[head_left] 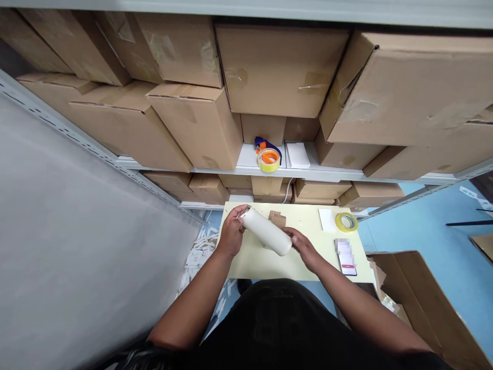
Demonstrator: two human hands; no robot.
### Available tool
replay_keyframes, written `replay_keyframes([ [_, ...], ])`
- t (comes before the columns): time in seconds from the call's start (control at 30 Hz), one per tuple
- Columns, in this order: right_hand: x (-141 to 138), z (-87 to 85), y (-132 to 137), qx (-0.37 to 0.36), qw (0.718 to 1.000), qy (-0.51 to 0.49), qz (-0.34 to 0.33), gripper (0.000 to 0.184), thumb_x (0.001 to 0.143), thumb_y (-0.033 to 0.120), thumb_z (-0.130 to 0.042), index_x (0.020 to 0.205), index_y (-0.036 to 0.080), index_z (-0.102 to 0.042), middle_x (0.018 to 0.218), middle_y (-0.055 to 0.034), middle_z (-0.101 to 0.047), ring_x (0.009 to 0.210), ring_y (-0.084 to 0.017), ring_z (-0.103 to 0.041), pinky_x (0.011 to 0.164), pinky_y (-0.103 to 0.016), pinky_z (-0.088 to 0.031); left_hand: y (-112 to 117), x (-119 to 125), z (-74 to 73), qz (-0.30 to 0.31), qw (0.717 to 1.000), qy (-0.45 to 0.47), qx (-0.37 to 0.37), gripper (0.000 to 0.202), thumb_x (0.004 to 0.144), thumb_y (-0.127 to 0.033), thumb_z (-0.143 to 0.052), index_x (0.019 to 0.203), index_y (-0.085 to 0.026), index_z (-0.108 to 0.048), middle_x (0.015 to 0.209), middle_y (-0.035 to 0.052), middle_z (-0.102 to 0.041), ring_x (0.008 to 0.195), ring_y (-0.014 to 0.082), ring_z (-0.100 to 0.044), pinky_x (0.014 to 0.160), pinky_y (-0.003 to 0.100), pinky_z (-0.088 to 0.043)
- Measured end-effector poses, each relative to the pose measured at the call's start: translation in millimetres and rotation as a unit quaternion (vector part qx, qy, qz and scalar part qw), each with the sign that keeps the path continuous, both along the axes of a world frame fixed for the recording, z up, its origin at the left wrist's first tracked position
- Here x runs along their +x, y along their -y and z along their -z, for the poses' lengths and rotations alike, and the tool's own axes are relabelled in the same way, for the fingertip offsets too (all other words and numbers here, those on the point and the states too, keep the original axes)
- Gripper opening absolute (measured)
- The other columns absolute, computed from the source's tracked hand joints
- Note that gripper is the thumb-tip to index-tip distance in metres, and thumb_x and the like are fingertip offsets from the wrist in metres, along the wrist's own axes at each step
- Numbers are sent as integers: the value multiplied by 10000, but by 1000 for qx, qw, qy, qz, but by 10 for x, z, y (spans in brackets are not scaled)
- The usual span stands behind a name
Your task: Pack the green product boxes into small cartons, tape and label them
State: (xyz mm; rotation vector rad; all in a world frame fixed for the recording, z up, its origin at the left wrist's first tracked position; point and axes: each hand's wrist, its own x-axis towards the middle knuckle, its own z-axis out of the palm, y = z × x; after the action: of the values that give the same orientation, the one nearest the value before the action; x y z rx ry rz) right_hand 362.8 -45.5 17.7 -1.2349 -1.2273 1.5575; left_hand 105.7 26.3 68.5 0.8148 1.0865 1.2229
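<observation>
A smooth white cylinder (pixel 266 231), like a tumbler or a roll, is held tilted above the pale yellow table (pixel 246 267). My left hand (pixel 232 231) grips its upper left end, where a shiny rim shows under the fingers. At the lower right end, the fingers of my right hand (pixel 302 245) are curled against the cylinder's base. Just behind the cylinder lies a small brown cardboard piece (pixel 277 219), partly hidden by it.
A roll of yellow tape (pixel 346 222), white paper (pixel 326 220) and a phone (pixel 345 257) lie on the table's right side. Cardboard boxes (pixel 196 123) fill the shelves ahead. A tape dispenser (pixel 268 156) sits on the shelf edge. An open carton (pixel 427 303) stands at right.
</observation>
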Motion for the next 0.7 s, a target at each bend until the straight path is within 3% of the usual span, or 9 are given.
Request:
replay_keyframes([
  [0.07, -171, -132, -5, -83, 989, -109, -61, 691, 879, 693, -547, 1372, 208, -560, 1167, -139, -683, 1001, -304, -687, 851, -469, -570, 3, 82, -11, 2, 1000, 28, 8, 543, 730, -414, -600, 1242, -230, -589, 1241, 90, -690, 1085, 245, -649, 836, 329, -536],
  [0.13, -310, -209, 1, -103, 981, -151, -59, 735, 837, 667, -615, 1402, 207, -516, 1141, -135, -681, 887, -283, -692, 785, -459, -579, 33, 181, -13, -19, 999, 35, 9, 582, 789, -454, -616, 1336, -290, -504, 1369, 79, -627, 1185, 246, -622, 899, 355, -546],
  [0.23, -410, -231, 35, -17, 998, -57, 25, 704, 762, 544, -758, 1350, 247, -510, 1224, -101, -627, 1006, -281, -646, 863, -447, -566, 164, 341, 19, -23, 999, 27, -19, 576, 855, -516, -655, 1360, -328, -453, 1451, 75, -544, 1231, 233, -598, 903, 349, -562],
  [0.37, -418, -181, 99, 121, 978, 143, 86, 741, 668, 398, -860, 1305, 263, -507, 1292, -99, -533, 1209, -316, -539, 1057, -508, -476, 378, 502, 77, 24, 994, 73, -77, 559, 820, -501, -757, 1249, -240, -511, 1202, 83, -651, 1088, 229, -652, 857, 341, -565],
  [0.43, -424, -175, 120, 139, 976, 147, 82, 741, 681, 391, -854, 1316, 263, -493, 1310, -106, -517, 1226, -313, -534, 1084, -508, -459, 415, 528, 76, 9, 994, 83, -78, 558, 783, -416, -791, 1230, -232, -512, 1110, 58, -676, 1025, 222, -670, 843, 335, -558],
  [0.53, -452, -218, 120, 53, 998, 8, 40, 675, 780, 475, -781, 1334, 267, -454, 1258, -97, -576, 1113, -284, -618, 965, -472, -541, 375, 509, 24, 21, 993, 112, -39, 595, 762, -343, -763, 1281, -246, -489, 1136, 65, -698, 1034, 252, -686, 856, 379, -560],
  [0.6, -469, -262, 108, -28, 996, -90, 2, 620, 828, 524, -725, 1321, 265, -453, 1173, -85, -625, 976, -262, -674, 865, -459, -574, 330, 498, -22, 52, 989, 139, -18, 630, 763, -346, -741, 1323, -247, -472, 1198, 91, -694, 1082, 280, -681, 877, 412, -562],
  [0.7, -467, -289, 114, -38, 995, -96, 12, 636, 792, 516, -765, 1297, 267, -471, 1150, -76, -634, 930, -253, -677, 835, -452, -575, 314, 550, -62, 65, 990, 127, -16, 609, 799, -459, -726, 1315, -244, -486, 1221, 97, -686, 1103, 272, -672, 887, 398, -561],
])
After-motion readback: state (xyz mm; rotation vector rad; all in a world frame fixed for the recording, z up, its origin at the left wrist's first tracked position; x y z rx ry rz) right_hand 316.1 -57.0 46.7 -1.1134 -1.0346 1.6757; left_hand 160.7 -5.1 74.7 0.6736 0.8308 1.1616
